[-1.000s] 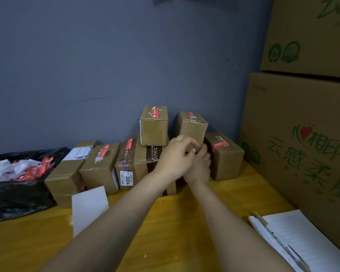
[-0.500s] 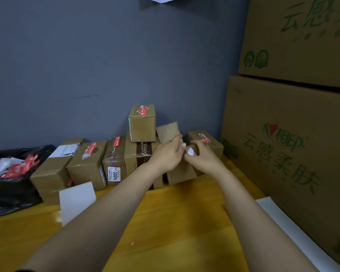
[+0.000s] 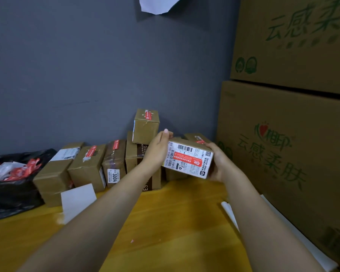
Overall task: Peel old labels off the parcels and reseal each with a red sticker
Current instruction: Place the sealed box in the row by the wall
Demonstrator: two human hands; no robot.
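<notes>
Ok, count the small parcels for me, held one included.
7 for sure: four parcels in a row by the wall, one stacked on the fourth, the held parcel between left hand and right hand, one behind it. An eighth may sit half hidden under it.

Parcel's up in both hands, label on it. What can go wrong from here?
The parcel is held off the table between the left hand and right hand; freeing one to peel could drop it. The left hand is close to the small box perched on the taller box; a nudge might topple it.
</notes>
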